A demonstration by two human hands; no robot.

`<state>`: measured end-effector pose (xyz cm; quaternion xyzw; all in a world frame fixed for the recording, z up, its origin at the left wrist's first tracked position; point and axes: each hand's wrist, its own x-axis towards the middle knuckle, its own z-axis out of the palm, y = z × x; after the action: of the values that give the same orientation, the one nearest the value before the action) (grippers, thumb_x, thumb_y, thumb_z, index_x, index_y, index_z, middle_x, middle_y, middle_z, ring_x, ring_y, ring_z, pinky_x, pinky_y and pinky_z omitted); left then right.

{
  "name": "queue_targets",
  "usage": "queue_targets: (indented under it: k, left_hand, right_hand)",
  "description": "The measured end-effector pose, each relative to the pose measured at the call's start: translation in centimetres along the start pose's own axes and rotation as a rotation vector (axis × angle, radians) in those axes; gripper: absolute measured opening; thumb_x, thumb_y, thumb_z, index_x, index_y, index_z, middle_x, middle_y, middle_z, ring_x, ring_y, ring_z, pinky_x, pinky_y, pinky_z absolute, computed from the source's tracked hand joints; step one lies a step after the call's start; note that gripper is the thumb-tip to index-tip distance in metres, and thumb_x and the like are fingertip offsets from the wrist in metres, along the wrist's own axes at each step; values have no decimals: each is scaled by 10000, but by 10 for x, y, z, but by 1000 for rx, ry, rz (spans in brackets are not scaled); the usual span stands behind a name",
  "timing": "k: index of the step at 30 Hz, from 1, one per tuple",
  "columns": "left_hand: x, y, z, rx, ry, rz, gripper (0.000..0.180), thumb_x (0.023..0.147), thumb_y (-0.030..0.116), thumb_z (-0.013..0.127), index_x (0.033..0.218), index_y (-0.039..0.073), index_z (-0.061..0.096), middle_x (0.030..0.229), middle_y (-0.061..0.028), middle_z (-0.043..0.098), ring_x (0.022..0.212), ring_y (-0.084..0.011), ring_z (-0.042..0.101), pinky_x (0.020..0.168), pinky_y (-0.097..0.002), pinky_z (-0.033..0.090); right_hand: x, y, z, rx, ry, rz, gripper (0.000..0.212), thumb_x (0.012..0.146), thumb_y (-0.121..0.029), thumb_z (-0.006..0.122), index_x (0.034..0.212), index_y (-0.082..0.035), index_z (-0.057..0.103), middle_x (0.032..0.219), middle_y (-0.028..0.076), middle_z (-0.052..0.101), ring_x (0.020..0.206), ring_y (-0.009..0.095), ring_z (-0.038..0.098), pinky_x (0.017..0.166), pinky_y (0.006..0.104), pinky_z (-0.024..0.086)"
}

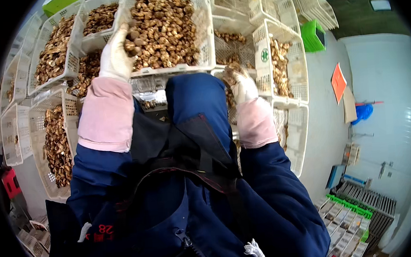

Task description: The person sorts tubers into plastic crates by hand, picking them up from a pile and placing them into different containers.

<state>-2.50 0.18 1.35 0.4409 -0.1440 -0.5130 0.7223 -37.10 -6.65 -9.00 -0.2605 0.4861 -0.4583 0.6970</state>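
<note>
Curled around a few brown mushrooms (pixel 130 45), a worker's gloved left hand (pixel 115 58) hangs over the left edge of a white main crate (pixel 173 69), the caps held against bent fingers. On the other side of a blue knee (pixel 196 98), the gloved right hand (pixel 244 88) dips near a partly filled crate (pixel 232 24); its fingers are bent, but whether they pinch a mushroom cannot be told from the brown blur at their tips. Loose mushrooms crowd the main crate, and more lie in crates on both sides, among them a right crate (pixel 264 73) with a green emblem and a lower left crate (pixel 37 127). Good handling here likely calls for a light hold: few caps at a time, cupped rather than squeezed, so that soft flesh does not bruise. With the pile so crowded, picking from the top layer seems safer than digging, and lifting the held caps clear of the slotted wall would probably prevent scraping.
</note>
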Motion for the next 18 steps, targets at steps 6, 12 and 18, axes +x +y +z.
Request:
queue_targets:
  k: [6,12,18]
  left_hand:
    - [0,-9,-8,-1,-48,7,388,968,210,594,1305,24,543,758,54,501,659,-60,454,548,-191,358]
    - [-30,25,0,-470,67,177,257,976,168,572,1208,59,582,763,41,553,613,-59,448,546,-203,346]
    - [-19,59,-23,-967,-6,237,187,969,132,538,1095,4,590,948,-100,648,798,-194,624,642,-283,483]
  right_hand:
    - [-67,121,-156,124,94,415,337,875,42,456,1183,-69,539,1047,126,614,981,273,619,846,399,535]
    - [-6,154,-249,-1209,67,2,329,848,-111,649,1165,-29,621,1059,150,679,989,224,638,829,291,519]
    - [14,36,-82,-635,233,59,625,912,-152,589,1469,-63,317,1465,177,401,1240,285,492,1027,388,417]
